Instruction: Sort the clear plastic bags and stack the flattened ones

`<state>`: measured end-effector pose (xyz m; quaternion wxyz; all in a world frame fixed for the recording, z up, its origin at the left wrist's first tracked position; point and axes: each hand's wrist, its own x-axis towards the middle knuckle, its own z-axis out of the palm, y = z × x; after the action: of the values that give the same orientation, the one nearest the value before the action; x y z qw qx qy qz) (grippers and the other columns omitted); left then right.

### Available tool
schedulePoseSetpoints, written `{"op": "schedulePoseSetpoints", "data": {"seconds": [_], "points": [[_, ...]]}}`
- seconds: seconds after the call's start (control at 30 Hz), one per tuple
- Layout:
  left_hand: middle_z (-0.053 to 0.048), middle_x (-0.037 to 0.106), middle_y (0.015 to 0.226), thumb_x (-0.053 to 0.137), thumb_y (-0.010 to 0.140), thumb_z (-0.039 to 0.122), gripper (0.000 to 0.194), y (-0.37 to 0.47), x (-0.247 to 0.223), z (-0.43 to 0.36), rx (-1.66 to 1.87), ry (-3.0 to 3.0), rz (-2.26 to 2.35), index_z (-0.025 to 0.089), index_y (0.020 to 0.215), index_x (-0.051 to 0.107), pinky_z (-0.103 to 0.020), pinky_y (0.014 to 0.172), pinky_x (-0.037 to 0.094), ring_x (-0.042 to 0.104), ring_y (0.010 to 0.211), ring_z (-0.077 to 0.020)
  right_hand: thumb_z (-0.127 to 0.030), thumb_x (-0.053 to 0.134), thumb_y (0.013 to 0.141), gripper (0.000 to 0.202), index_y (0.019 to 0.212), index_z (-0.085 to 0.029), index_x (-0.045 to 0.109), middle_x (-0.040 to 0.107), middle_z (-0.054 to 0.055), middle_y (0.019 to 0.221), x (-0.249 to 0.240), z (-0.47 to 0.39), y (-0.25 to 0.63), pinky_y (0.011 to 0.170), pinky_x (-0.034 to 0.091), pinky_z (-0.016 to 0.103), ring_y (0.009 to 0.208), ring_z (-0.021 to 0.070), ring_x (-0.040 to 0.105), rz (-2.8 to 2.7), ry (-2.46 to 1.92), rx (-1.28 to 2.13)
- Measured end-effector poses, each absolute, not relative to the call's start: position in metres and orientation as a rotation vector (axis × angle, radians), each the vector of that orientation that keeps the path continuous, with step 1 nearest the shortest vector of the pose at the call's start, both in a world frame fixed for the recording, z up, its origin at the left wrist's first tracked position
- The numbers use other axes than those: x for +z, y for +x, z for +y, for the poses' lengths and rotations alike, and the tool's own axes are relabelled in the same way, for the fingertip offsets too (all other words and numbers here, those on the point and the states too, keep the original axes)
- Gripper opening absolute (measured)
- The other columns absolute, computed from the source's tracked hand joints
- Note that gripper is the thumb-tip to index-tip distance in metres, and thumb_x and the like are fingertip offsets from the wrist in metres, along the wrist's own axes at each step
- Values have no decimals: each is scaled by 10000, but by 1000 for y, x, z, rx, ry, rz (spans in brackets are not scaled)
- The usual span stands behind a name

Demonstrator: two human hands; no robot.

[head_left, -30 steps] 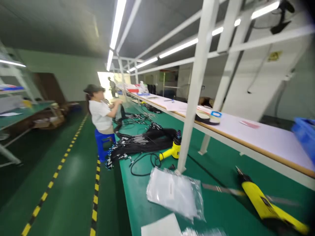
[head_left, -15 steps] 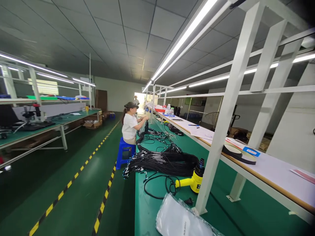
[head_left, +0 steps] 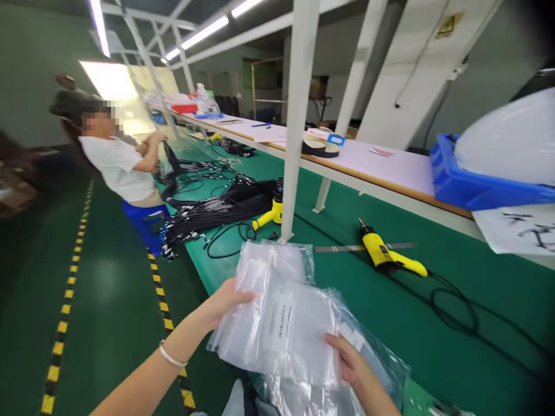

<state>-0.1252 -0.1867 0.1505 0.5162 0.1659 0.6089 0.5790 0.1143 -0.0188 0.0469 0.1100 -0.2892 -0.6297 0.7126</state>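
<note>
A stack of clear plastic bags (head_left: 299, 323) with printed labels lies at the near edge of the green bench. My left hand (head_left: 228, 300) grips the stack's left side, thumb on top and fingers hidden underneath. At the right side, my right hand (head_left: 349, 358) holds the bags, its fingers partly covered by the plastic. More bags lie beneath and behind the ones between my hands. Beyond them on the bench rests a large bundle of black cables (head_left: 225, 208), with a yellow heat gun (head_left: 271, 214) standing beside it.
Another yellow heat gun (head_left: 381, 248) with a black cord lies on the green bench (head_left: 347, 277) to the right. A white post (head_left: 299, 115) rises from the bench. The raised shelf holds a blue bin (head_left: 459, 173) and black tape rolls (head_left: 321, 147). A co-worker (head_left: 121, 167) sits at the left.
The view has turned right and down. Both my hands have come into view, holding the clear bags, and the second heat gun and blue bin now show.
</note>
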Motion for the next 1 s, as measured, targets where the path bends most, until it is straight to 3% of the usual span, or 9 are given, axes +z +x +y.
{"op": "schedulePoseSetpoints", "data": {"seconds": [0.13, 0.3, 0.43, 0.57, 0.77, 0.93, 1.0], "points": [[-88, 675, 886, 754, 561, 364, 484, -117, 118, -174, 1401, 524, 1672, 118, 937, 576, -389, 777, 490, 618, 866, -291, -453, 679, 672, 402, 964, -183, 620, 701, 102, 892, 52, 3, 130, 693, 542, 396, 798, 269, 662, -1705, -1006, 2087], [-65, 670, 847, 693, 595, 386, 359, -92, 86, -113, 1487, 743, 1750, 152, 838, 569, -387, 810, 477, 611, 849, -271, -554, 717, 555, 488, 834, -159, 656, 700, 125, 890, 61, 43, 160, 877, 446, 478, 893, 318, 621, -1617, -1174, 1631], [-56, 665, 817, 653, 646, 373, 261, -67, 72, -41, 1559, 979, 1598, 171, 794, 576, -350, 766, 487, 616, 796, -236, -618, 670, 549, 478, 760, -189, 668, 698, 126, 880, 53, 76, 195, 896, 424, 504, 913, 345, 603, -1532, -1277, 1251], [-82, 657, 889, 663, 651, 343, 228, -55, 32, 24, 1601, 1194, 1389, 186, 777, 557, -357, 840, 465, 566, 997, -258, -556, 654, 599, 396, 771, -201, 695, 682, 121, 980, 17, 108, 218, 867, 471, 445, 942, 335, 602, -1596, -1257, 1139], [-90, 601, 987, 686, 598, 322, 400, -53, -55, 80, 1417, 1333, 1399, 179, 955, 576, -380, 825, 434, 568, 934, -247, -514, 672, 588, 407, 810, -174, 658, 693, 93, 873, -65, 135, 229, 890, 450, 476, 938, 349, 595, -1475, -1639, 926], [-101, 594, 1055, 688, 577, 322, 492, -44, -55, 100, 1320, 1357, 1441, 193, 1043, 596, -438, 933, 327, 505, 1033, -280, -542, 659, 568, 471, 828, -152, 627, 692, 96, 848, -79, 154, 225, 854, 473, 440, 898, 327, 609, -1449, -1670, 965], [-85, 638, 980, 707, 560, 303, 413, -37, -48, 108, 1272, 1363, 1434, 193, 953, 644, -419, 934, 323, 533, 991, -273, -550, 643, 569, 449, 787, -157, 632, 695, 102, 829, -77, 162, 224, 861, 470, 447, 893, 333, 611, -1469, -1669, 986]]}}
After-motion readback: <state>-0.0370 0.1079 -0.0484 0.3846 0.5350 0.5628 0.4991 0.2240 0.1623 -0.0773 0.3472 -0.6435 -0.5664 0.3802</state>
